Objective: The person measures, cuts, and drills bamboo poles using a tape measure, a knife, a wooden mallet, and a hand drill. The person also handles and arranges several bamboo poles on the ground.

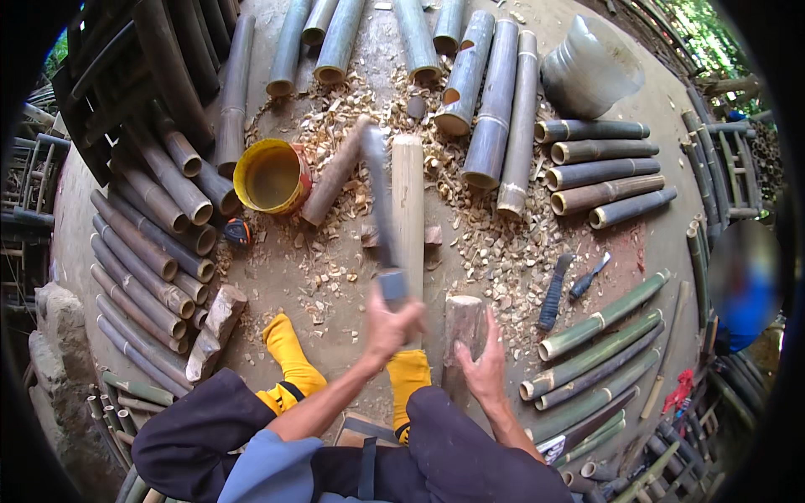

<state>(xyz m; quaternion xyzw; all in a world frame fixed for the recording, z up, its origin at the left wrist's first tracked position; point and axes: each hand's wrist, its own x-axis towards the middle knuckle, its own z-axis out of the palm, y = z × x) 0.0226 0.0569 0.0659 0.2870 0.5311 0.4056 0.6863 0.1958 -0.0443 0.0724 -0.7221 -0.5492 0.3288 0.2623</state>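
Brown, bark-like skin covers the short round log [464, 323] near the person's knees, and from where I stand it looks like the piece being worked, barely cut so far. It sits just right of the long, pale, stripped wooden beam [407, 201] that runs away from the yellow-socked feet [292, 356]. The right hand [485, 360] is clamped on the log, thumb on the near side and fingers round its right flank. The left hand [387, 327] is closed round the lower end of a long, dark-grey tool with a blocky base [383, 210], so blurred that I cannot tell whether its length touches the beam or passes above it. Much cutting seems done already: curled, pale wood chips [335, 109] lie thick beyond the beam, and a blue-grey bamboo tube with holes in its wall [464, 74] rests among its neighbours. Plenty appears to be left, though. Green bamboo lengths [605, 314] lie in a row at the right, smooth-skinned along their sides, and brownish bamboo tubes [138, 264] are stacked at the left, cut to length with pale ends but otherwise whole. Which of these are finished, I cannot tell; I would judge the job well under way.
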